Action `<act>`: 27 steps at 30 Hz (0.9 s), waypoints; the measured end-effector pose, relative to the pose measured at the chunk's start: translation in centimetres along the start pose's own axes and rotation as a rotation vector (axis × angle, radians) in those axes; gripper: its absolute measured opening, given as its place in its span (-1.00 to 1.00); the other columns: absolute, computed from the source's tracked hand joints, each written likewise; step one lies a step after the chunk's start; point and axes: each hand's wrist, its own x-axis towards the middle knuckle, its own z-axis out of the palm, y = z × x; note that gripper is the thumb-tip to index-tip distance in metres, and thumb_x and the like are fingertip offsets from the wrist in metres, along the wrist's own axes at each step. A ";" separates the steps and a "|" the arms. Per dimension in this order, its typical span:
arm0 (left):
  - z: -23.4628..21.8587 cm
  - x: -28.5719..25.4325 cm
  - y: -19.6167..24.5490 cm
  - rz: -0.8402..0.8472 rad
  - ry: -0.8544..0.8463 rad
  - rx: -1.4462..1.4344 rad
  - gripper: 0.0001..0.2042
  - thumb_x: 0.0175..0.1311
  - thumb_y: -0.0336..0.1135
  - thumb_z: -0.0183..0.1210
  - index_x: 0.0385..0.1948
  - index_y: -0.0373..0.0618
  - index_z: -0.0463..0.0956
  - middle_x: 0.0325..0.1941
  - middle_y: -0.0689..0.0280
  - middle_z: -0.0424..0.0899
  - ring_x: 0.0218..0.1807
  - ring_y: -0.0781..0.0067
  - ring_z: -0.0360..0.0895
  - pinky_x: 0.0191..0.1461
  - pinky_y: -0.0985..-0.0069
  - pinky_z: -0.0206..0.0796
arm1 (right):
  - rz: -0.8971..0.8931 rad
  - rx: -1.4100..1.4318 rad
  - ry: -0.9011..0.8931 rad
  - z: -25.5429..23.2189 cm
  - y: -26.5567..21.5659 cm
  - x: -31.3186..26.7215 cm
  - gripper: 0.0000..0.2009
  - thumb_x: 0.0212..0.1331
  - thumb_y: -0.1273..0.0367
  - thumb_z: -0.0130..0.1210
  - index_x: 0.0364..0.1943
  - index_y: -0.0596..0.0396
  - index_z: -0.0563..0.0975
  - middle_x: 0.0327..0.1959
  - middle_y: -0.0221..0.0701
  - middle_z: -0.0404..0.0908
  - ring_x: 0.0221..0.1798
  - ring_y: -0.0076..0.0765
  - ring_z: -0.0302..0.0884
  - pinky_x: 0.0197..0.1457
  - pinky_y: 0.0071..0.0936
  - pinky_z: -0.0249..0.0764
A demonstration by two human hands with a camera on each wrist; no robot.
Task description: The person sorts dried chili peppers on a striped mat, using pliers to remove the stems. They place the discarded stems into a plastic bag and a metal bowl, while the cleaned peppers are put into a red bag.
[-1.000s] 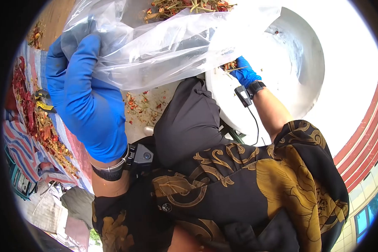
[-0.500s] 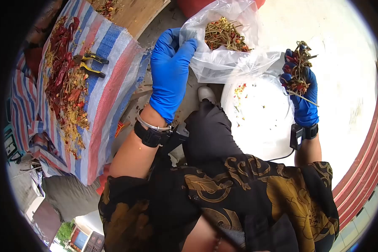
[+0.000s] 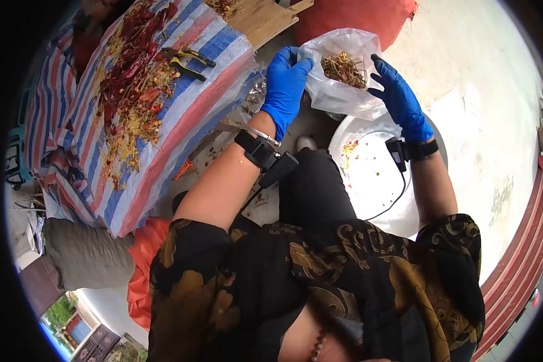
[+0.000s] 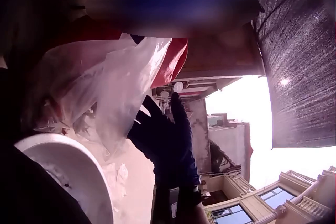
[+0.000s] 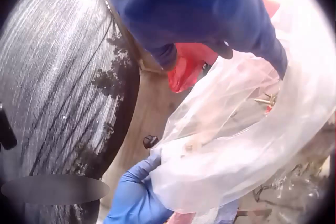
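Observation:
A clear plastic bag [image 3: 347, 104], its mouth spread, holds a heap of dried stems and red chilli bits [image 3: 344, 69]. My blue-gloved left hand [image 3: 285, 84] pinches the bag's left rim between thumb and fingers; the right wrist view shows this grip [image 5: 137, 190] too. At the opposite rim is my right hand [image 3: 399, 99], also blue-gloved, with fingers extended and apart and nothing in it. In the right wrist view one of its fingers overlaps the bag's mouth. Below the bag sits a white basin [image 3: 368, 199] with a few scraps in it.
To the left, a striped woven sheet [image 3: 163, 187] bears dried red chillies [image 3: 140, 66], yellow seeds and yellow-black pliers [image 3: 190, 60]. Behind the bag stands a large red sack [image 3: 350, 18]. A wooden board [image 3: 262, 21] lies at the back, and red steps [image 3: 519, 253] are at far right.
My right hand rose from the basin with a clump of dried stems, moved to the bag and no longer holds it. My left hand keeps the bag's rim. The head view has shifted.

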 end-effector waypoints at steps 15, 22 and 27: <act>-1.1 1.6 1.4 -0.104 0.025 -0.071 -0.89 0.14 -0.45 0.08 -0.31 -0.17 0.42 -0.35 0.26 0.56 -0.34 0.44 0.54 -0.26 0.49 0.48 | -0.873 -1.609 0.361 -3.2 -6.7 1.8 -0.71 -0.11 0.56 0.03 -0.28 -0.09 0.60 -0.27 -0.39 0.61 -0.19 -0.21 0.50 -0.05 -0.39 0.39; -2.0 -0.6 2.9 -0.146 -0.114 -0.070 -0.91 0.23 -0.39 0.03 -0.34 -0.19 0.45 -0.34 0.23 0.57 -0.32 0.38 0.56 -0.18 0.46 0.50 | -0.716 -1.734 0.239 -9.1 -8.4 2.2 -0.73 -0.11 0.50 0.08 -0.27 -0.13 0.60 -0.28 -0.44 0.62 -0.11 -0.27 0.48 0.02 -0.37 0.32; -7.7 -4.2 5.9 -0.118 -0.114 -0.261 -0.88 0.23 -0.37 0.01 -0.28 -0.17 0.45 -0.40 0.29 0.57 -0.40 0.46 0.52 -0.21 0.51 0.42 | -0.372 -1.589 0.297 -11.0 -9.8 0.2 -0.74 -0.02 0.49 0.09 -0.17 0.02 0.56 -0.19 -0.32 0.59 -0.08 -0.24 0.49 -0.05 -0.42 0.42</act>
